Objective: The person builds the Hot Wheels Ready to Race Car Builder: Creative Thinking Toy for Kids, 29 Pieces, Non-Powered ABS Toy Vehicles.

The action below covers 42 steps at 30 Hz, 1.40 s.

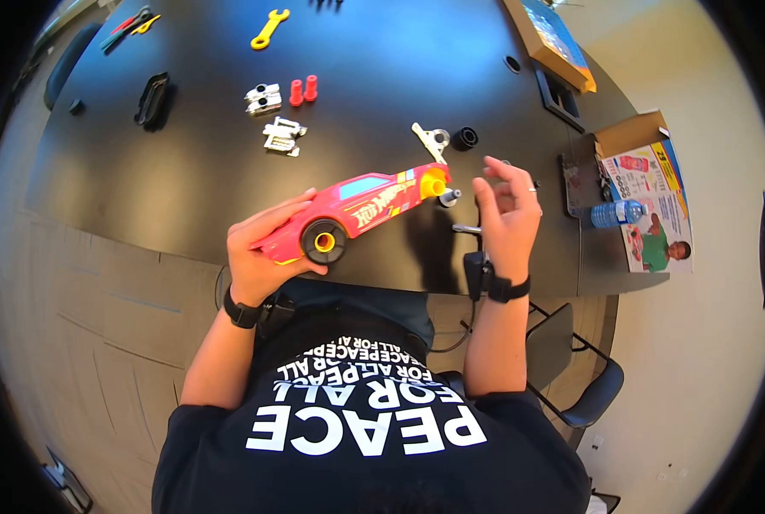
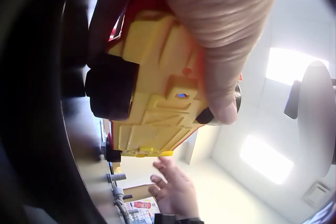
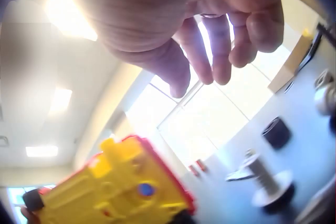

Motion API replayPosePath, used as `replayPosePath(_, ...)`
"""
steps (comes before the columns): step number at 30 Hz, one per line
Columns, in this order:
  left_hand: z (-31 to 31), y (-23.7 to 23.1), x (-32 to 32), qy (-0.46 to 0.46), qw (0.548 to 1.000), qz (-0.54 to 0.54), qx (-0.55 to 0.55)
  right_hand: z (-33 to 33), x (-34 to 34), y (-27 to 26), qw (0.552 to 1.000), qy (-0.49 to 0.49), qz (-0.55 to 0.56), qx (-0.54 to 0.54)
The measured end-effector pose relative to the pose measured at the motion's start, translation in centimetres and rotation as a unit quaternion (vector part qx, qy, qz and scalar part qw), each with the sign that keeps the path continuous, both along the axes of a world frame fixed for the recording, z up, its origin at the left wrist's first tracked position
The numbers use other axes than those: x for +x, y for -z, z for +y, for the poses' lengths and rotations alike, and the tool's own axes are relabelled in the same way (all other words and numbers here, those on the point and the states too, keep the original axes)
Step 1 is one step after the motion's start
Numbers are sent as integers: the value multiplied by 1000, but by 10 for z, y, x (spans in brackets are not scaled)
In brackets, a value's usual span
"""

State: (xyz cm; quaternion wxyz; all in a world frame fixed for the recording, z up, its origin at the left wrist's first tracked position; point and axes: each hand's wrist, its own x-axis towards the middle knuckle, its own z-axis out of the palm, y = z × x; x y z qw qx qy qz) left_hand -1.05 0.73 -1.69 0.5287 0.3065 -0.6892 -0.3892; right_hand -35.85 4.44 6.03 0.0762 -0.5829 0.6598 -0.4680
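Note:
My left hand (image 1: 258, 244) grips one end of a red toy car (image 1: 378, 201) and holds it over the near table edge. A black wheel (image 1: 323, 242) with a yellow hub sits at the gripped end; a yellow part (image 1: 432, 182) shows at the other. In the left wrist view the thumb presses along the car's yellow underside (image 2: 152, 119). My right hand (image 1: 509, 224) is raised just beyond the car's far end, its fingers loosely bent and holding nothing. Below it on the table stands a grey post on a white disc (image 3: 265, 179), near a loose black wheel (image 3: 276, 132).
Silver plastic parts (image 1: 281, 135) and two red pieces (image 1: 304, 90) lie beyond the car. Farther back are a yellow wrench (image 1: 270, 29) and a black tray-like part (image 1: 152, 100). At right stand a water bottle (image 1: 617, 213) and an open printed box (image 1: 657, 184).

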Motion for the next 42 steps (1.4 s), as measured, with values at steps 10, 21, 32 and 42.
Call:
replayPosePath(10, 0, -2, -3, -14, 1000, -21, 3, 22, -124, -13, 963, 159, 196, 93)
replayPosePath(21, 0, -5, -2, -18, 999, -24, -11, 4, -108, -6, 982, 130, 124, 54)
replayPosePath(32, -2, -4, -3, -2, 1000, -5, -18, 26, 101, -59, 914, -373, -87, 132)
replayPosePath(42, -1, -1, -3, -10, 999, -10, -42, 4, 128, -51, 897, -349, 267, 44)
